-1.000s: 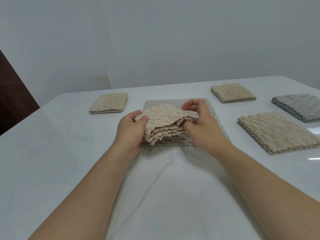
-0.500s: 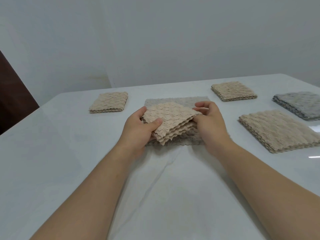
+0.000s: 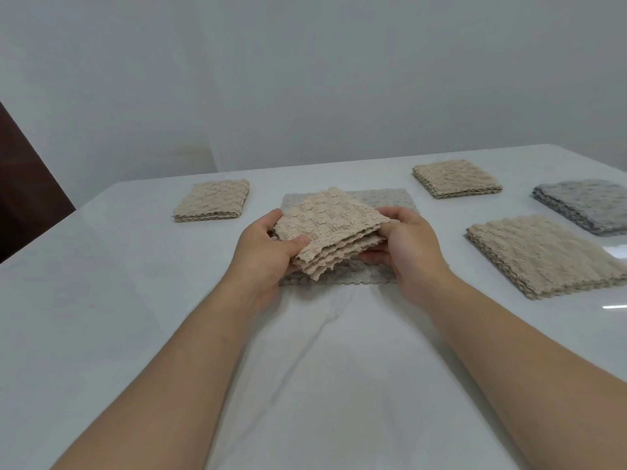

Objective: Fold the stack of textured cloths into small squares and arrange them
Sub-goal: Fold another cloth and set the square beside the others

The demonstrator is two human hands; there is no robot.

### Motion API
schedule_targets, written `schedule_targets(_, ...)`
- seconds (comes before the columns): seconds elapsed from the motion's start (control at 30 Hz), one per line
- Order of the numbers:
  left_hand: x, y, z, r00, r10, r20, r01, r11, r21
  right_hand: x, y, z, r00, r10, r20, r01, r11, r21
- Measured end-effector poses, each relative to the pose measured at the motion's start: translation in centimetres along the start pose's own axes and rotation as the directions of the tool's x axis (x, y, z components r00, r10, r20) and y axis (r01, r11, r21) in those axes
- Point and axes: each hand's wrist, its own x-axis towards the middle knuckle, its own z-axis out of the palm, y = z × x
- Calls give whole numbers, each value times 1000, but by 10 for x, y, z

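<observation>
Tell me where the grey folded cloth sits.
In the head view, the grey folded cloth lies at the table's far right edge, just behind the large beige stack.

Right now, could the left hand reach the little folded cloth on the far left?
Probably yes, but not yet. The left hand and right hand both grip the beige folded cloth. The small far-left cloth lies close with bare table between.

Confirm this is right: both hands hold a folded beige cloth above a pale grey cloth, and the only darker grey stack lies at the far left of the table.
Not quite. The head view shows the darker grey stack at the far right of the table, not the left; a folded beige square lies at far left. The rest holds: left hand and right hand hold the folded beige cloth above the pale grey cloth.
</observation>
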Motion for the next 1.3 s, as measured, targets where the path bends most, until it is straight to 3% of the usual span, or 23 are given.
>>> schedule_targets(0.23,0,2,-2,1000,25,-18,-25,999,-25,-4,-4,1,1000,-30,6,30,999,24)
schedule_targets(0.6,-1,3,-3,995,100,-6,-100,995,-22,-4,1,0,990,-100,103,118,973,-200)
schedule_targets(1.03,-9,3,4,983,165,76,-163,986,-32,-4,4,0,984,-180,15,174,922,-345)
schedule_targets(1.13,-9,2,4,986,150,71,-149,989,-17,-4,3,1,993,-116,-10,108,946,-304)
schedule_targets(1.3,-9,5,4,992,111,53,-112,993,27,1,1,2,1000,0,-5,0,996,-92)
